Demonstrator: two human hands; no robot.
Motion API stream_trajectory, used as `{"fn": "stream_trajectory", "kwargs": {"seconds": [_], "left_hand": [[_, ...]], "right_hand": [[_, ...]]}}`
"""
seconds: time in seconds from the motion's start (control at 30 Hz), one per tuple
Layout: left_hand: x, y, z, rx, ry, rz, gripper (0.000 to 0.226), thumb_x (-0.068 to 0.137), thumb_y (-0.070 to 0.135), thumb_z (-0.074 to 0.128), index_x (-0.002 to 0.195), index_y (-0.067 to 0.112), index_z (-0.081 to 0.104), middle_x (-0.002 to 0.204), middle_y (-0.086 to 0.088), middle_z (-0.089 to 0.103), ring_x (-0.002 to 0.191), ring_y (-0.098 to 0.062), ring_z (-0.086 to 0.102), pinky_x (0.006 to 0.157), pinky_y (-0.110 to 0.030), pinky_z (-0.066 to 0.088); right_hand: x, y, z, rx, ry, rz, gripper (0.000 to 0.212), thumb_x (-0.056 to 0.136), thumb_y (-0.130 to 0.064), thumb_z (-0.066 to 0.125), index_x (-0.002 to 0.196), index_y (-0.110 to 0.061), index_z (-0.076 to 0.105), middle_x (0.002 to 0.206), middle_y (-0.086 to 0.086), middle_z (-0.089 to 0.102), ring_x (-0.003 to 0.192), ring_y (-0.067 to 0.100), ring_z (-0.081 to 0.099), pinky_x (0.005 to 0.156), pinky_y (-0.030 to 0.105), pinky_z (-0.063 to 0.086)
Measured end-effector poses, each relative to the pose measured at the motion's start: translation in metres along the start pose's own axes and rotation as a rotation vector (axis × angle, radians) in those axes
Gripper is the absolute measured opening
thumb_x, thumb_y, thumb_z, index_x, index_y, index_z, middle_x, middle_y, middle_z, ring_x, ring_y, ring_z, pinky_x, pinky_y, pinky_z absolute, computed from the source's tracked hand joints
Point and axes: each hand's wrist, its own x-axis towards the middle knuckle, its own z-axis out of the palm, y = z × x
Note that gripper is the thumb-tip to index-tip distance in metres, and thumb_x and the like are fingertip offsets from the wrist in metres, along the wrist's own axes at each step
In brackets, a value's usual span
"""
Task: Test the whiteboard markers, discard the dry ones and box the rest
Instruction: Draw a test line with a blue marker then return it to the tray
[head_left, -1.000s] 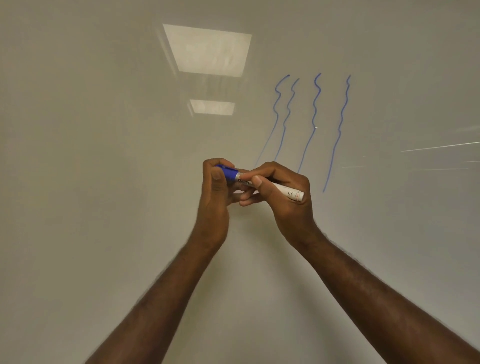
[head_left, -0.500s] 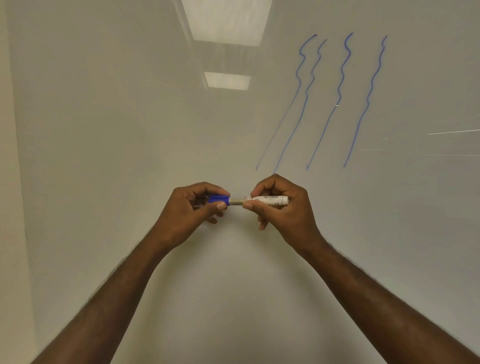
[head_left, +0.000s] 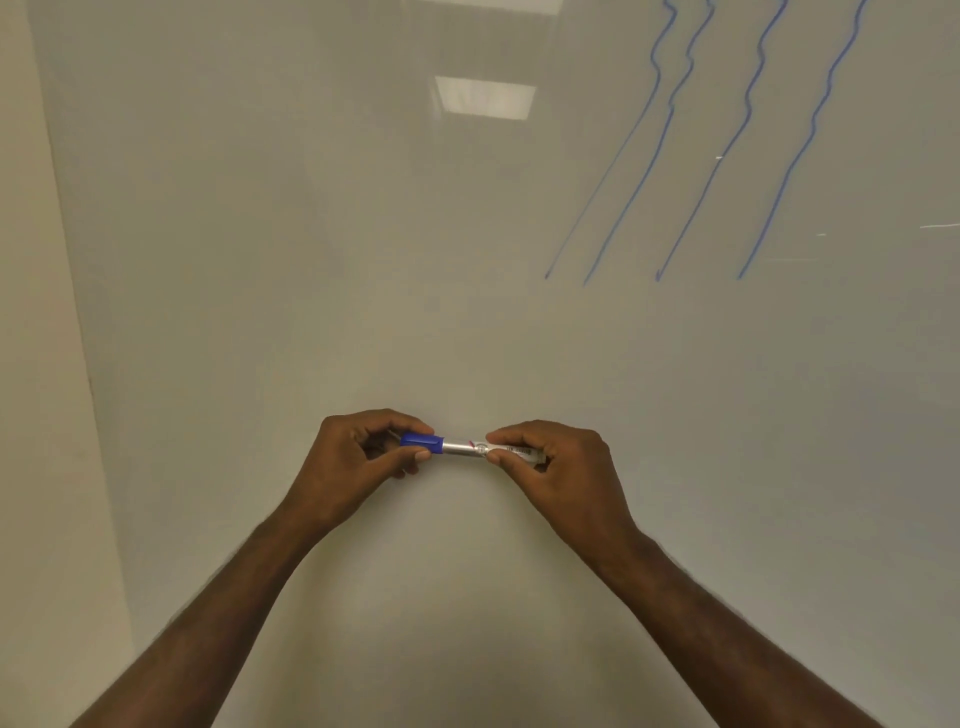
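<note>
A whiteboard marker (head_left: 465, 448) with a white barrel lies level between both hands, in front of the whiteboard (head_left: 363, 234). Its blue cap (head_left: 422, 442) sits on the left end of the barrel. My left hand (head_left: 358, 462) pinches the cap between thumb and fingers. My right hand (head_left: 550, 467) grips the barrel's right half, hiding its far end. Several wavy blue test lines (head_left: 717, 156) run down the board at the upper right.
The board's left edge meets a beige wall strip (head_left: 36, 415). Ceiling light reflections (head_left: 485, 96) show on the glossy board. A few faint white streaks (head_left: 937, 226) mark the far right of the board.
Both hands have come down and toward me, away from the blue lines. The marker has turned level, and the cap now sits closed against the barrel.
</note>
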Motion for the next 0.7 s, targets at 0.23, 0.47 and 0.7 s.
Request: {"fn": "stream_trajectory", "kwargs": {"seconds": [0.23,0.47,0.7], "left_hand": [[-0.032,-0.034,0.002,0.041,-0.012,-0.035,0.022,0.082,0.005,0.080,0.101,0.017,0.077,0.084,0.004,0.077,0.074,-0.019,0.073,0.071,-0.026,0.059],[-0.073,-0.067,0.009,0.090,-0.060,-0.092,0.017,0.081,0.009,0.082,0.097,0.016,0.080,0.089,0.005,0.077,0.084,-0.016,0.072,0.075,-0.021,0.054],[-0.121,-0.109,0.016,0.119,-0.102,-0.219,0.019,0.080,0.009,0.083,0.098,0.016,0.081,0.089,0.007,0.077,0.085,-0.014,0.072,0.077,-0.022,0.055]], "right_hand": [[-0.025,0.011,0.026,-0.052,-0.110,0.046,0.012,0.090,-0.032,0.077,0.101,-0.031,0.079,0.090,-0.017,0.074,0.082,0.003,0.065,0.071,0.023,0.051],[-0.081,0.031,0.065,0.014,-0.191,0.167,0.015,0.089,-0.029,0.075,0.104,-0.030,0.079,0.093,-0.016,0.074,0.085,0.004,0.067,0.076,0.030,0.055],[-0.139,0.042,0.102,0.068,-0.246,0.272,0.021,0.089,-0.020,0.073,0.107,-0.028,0.078,0.097,-0.015,0.075,0.089,0.005,0.067,0.080,0.033,0.057]]}}
